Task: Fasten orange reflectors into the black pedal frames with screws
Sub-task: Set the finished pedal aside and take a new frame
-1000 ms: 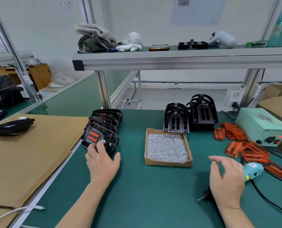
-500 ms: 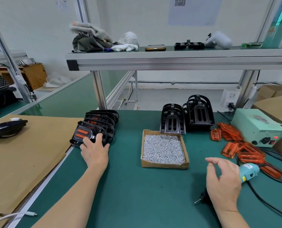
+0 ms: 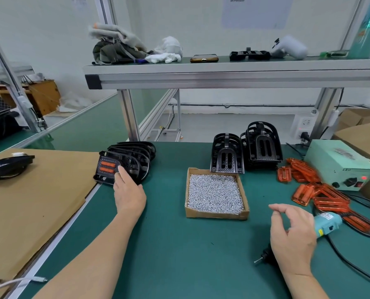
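Green worktop (image 3: 190, 255), screw box (image 3: 215, 193) between the hands: left hand (image 3: 129, 192) presses straight fingers (image 3: 121, 171) on a pedal frame (image 3: 123, 161), right hand (image 3: 292, 236) hangs loose and empty over the screwdriver (image 3: 327, 225).

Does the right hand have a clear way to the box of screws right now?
Probably yes. The right hand hovers just right of the screw box, apparently holding nothing, with only bare green mat between them. The screwdriver lies under the hand, out of that path.
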Motion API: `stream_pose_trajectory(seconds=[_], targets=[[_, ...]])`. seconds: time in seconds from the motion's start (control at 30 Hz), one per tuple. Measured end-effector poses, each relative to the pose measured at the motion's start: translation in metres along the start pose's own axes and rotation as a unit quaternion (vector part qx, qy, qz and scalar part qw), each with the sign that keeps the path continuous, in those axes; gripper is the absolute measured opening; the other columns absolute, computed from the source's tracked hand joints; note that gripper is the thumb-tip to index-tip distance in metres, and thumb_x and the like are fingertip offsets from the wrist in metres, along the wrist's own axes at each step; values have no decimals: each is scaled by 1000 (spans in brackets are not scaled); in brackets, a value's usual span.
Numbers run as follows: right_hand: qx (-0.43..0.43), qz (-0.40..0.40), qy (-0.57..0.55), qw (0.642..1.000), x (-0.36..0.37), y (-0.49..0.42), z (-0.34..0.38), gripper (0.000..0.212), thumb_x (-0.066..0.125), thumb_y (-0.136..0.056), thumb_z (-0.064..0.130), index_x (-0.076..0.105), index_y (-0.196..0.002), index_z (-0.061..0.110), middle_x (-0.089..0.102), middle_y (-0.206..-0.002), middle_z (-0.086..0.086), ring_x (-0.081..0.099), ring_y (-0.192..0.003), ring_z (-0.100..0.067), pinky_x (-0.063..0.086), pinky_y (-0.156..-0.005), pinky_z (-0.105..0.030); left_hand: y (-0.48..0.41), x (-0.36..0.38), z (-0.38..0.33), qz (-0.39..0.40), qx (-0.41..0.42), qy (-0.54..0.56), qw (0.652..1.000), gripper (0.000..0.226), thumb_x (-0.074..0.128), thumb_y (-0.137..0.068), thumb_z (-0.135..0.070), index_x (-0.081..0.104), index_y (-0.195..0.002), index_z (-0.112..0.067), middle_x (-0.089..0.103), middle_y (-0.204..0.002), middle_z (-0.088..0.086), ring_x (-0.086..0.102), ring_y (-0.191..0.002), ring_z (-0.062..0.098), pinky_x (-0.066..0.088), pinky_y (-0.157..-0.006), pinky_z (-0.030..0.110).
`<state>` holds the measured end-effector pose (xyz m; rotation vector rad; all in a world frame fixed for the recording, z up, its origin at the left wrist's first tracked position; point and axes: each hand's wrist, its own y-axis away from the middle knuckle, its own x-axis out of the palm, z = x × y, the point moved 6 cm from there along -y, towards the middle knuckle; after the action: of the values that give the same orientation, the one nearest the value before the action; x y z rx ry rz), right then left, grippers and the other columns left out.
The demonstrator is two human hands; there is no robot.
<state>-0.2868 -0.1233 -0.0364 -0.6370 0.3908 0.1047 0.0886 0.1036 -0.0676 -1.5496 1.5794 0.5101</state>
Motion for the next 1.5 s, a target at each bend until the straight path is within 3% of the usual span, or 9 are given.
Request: stream_pose_trajectory(seconds=[0.1, 0.3, 0.7, 0.77, 0.9, 1.0, 1.2, 1.37, 1.5], targets=[[3, 2, -3, 1000, 1, 0, 0, 24, 66, -86, -7, 74, -89, 16, 67, -92, 4, 49, -101, -19, 50, -80, -55, -4, 3, 4, 14, 2, -37, 999, 82, 57, -96, -20, 2, -155, -5, 14, -162, 17, 19, -147, 36, 23, -119, 43], [9, 2, -6, 1000, 1, -1, 0, 23, 65, -86, -6, 74, -89, 16, 68, -92, 5, 48, -101, -15, 51, -77, -55, -5, 1, -1, 22, 9, -81, 996, 78, 52, -96, -24, 4, -156, -8, 16, -162, 14, 21, -144, 37, 31, -112, 50], [-5, -14, -13, 1000, -1, -1, 4, 22, 65, -85, -8, 74, -88, 12, 68, -91, 1, 49, -101, -17, 50, -79, -54, 9, -12, -5, 3, 12, -96, 995, 87, 64, -89, -23, 9, -153, -3, 27, -153, 19, 23, -142, 37, 32, -108, 53], [-11, -19, -12, 1000, -1, -2, 5, 23, 66, -85, -10, 74, -88, 11, 68, -91, 1, 49, -101, -19, 49, -80, -49, 11, -14, -6, 1, 13, -100, 995, 90, 66, -87, -25, 8, -153, -4, 27, -153, 19, 23, -142, 37, 31, -109, 52], [-30, -37, 5, 999, -4, 1, 4, 17, 64, -87, -5, 73, -87, 9, 68, -89, -1, 52, -99, -26, 34, -86, -26, 18, -18, -7, -3, 22, -95, 995, 96, 70, -85, -30, 7, -153, -5, 24, -154, 18, 19, -143, 36, 27, -111, 52], [-40, -32, 14, 999, -4, 2, 4, 18, 56, -84, 8, 73, -86, 9, 68, -87, 0, 52, -97, -27, 32, -85, -23, 30, -17, -14, -5, 47, -80, 996, 97, 70, -83, -31, 9, -154, -6, 23, -153, 18, 18, -142, 36, 25, -111, 52], [-21, 4, 40, 999, -2, 1, 7, 22, 68, -81, -11, 73, -88, 10, 69, -89, -2, 52, -98, -28, 34, -87, -27, 63, -9, -31, 6, 61, 44, 997, 67, 73, -78, -14, 37, -134, -3, 41, -127, 18, 37, -112, 33, 35, -91, 40], [44, 105, 10, 993, 18, -27, 12, 21, 65, -91, 6, 68, -111, 13, 63, -112, -3, 59, -107, -23, 44, -93, -37, 78, 6, -42, 76, 85, 91, 989, 37, 66, -86, -17, 48, -118, -9, 48, -109, 2, 47, -96, 19, 37, -81, 30], [150, 180, -32, 972, 65, -74, 12, 31, 60, -98, 22, 59, -127, 12, 62, -128, -5, 57, -111, -19, 42, -97, -32, 76, 4, -44, 84, 93, 75, 989, 13, 61, -89, -13, 58, -100, -10, 50, -102, 2, 52, -92, 22, 38, -78, 31]])
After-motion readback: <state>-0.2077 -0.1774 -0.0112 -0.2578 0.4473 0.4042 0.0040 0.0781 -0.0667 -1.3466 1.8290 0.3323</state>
